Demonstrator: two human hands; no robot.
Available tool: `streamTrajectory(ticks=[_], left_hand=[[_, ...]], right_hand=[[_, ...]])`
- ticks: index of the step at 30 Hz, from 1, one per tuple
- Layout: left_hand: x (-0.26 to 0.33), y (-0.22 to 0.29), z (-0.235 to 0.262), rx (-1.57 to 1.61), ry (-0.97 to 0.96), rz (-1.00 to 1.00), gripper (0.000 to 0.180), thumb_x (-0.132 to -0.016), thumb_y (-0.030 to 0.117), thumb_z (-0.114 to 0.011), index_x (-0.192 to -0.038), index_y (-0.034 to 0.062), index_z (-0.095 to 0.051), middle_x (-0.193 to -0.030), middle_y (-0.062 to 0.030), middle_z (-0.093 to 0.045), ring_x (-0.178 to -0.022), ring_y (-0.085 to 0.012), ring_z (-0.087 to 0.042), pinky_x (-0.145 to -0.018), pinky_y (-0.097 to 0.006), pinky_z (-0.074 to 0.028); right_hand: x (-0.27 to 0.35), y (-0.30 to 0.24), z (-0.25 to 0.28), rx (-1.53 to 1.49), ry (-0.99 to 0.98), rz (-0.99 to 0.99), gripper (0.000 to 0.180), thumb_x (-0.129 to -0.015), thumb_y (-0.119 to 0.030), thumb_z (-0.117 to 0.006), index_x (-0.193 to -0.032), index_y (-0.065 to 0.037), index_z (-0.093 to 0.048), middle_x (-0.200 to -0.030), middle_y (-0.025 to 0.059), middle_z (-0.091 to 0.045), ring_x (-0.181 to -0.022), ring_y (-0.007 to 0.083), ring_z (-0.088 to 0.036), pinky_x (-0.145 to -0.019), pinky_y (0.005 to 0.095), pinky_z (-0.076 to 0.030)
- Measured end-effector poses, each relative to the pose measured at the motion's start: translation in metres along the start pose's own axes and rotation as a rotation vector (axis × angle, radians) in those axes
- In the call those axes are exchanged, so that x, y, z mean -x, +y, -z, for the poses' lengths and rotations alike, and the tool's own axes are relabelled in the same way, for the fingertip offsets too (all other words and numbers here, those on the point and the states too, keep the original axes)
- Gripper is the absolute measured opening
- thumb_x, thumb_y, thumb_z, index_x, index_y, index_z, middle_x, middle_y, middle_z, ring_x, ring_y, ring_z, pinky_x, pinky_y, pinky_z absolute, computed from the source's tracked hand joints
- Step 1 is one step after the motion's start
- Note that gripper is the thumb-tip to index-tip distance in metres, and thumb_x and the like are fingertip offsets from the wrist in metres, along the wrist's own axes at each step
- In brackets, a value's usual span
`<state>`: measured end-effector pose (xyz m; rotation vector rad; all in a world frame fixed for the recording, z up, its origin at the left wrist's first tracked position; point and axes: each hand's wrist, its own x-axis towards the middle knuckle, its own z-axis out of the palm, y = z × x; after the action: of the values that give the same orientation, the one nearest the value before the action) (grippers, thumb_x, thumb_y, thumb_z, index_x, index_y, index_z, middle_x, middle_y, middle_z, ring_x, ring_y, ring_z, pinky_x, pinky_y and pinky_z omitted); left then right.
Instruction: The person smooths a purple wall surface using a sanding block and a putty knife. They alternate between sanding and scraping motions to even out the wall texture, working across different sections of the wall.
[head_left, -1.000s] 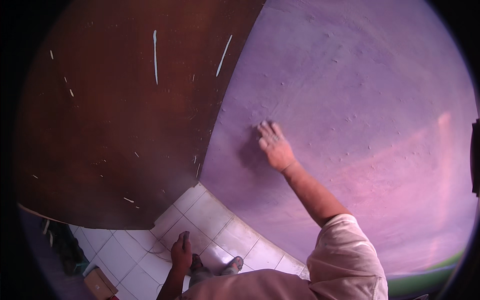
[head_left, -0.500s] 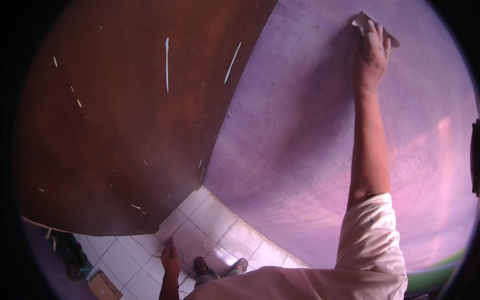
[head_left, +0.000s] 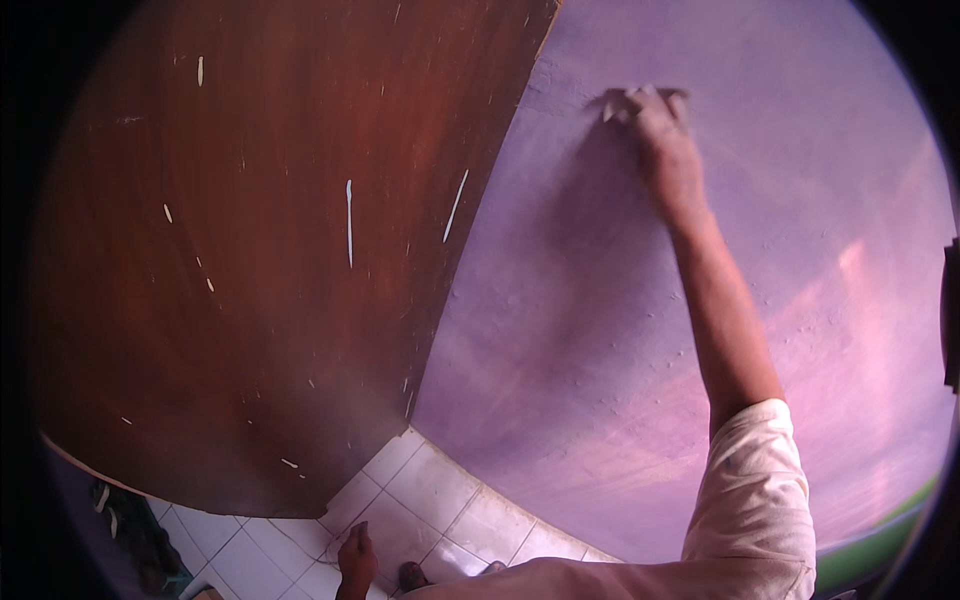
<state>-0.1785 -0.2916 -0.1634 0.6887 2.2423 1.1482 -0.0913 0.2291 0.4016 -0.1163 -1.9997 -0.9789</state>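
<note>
No readable text — no labels, numbers or signs.

Indoor room, perhaps in a home, bumpy purple-painted wall point(head_left: 570, 400), large brown wood-toned panel point(head_left: 270, 280) marked with pale streaks point(head_left: 350, 224), white square floor tiles point(head_left: 432, 485), green band point(head_left: 855, 565) low at right

Caught the right hand point(head_left: 668, 150) blurred, mostly covering the sheet point(head_left: 684, 95); lost the brown box point(head_left: 208, 594) partly below the lower edge; couldn't discern the left hand's grip point(head_left: 358, 556).
</note>
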Motion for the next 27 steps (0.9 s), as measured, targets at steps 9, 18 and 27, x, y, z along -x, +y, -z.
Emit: streamTrajectory(ticks=[9,18,27], left_hand=[[-0.025,0.015,-0.035,0.016,-0.025,-0.016,0.037,-0.101,0.029,-0.047,-0.128,0.0095,-0.061,-0.111,-0.0202,-0.070,-0.102,-0.0404,-0.067,-0.089,-0.047,-0.053],[-0.022,-0.061,-0.014,-0.041,0.080,-0.092,0.034,-0.104,0.025,-0.045,-0.128,0.0069,-0.061,-0.109,-0.0189,-0.071,-0.100,-0.0330,-0.070,-0.086,-0.040,-0.054],[-0.030,0.000,-0.025,0.018,0.010,-0.071,0.039,-0.103,0.029,-0.044,-0.127,0.0040,-0.061,-0.106,-0.0226,-0.071,-0.098,-0.0399,-0.068,-0.086,-0.046,-0.053]], right_hand=[[0.073,-0.103,-0.064,-0.191,-0.221,-0.002,0.023,-0.085,-0.003,-0.045,-0.103,0.003,-0.057,-0.145,0.0226,-0.049,-0.143,0.0378,-0.040,-0.122,0.0553,-0.021],[0.054,-0.077,-0.047,-0.193,-0.233,0.222,0.011,-0.086,-0.006,-0.049,-0.094,-0.003,-0.055,-0.120,0.0192,-0.063,-0.124,0.0318,-0.055,-0.117,0.0472,-0.033],[0.002,0.012,-0.012,0.247,0.140,-0.120,0.024,-0.094,0.003,-0.046,-0.113,0.001,-0.059,-0.139,0.0174,-0.058,-0.137,0.0359,-0.049,-0.119,0.0552,-0.028]])
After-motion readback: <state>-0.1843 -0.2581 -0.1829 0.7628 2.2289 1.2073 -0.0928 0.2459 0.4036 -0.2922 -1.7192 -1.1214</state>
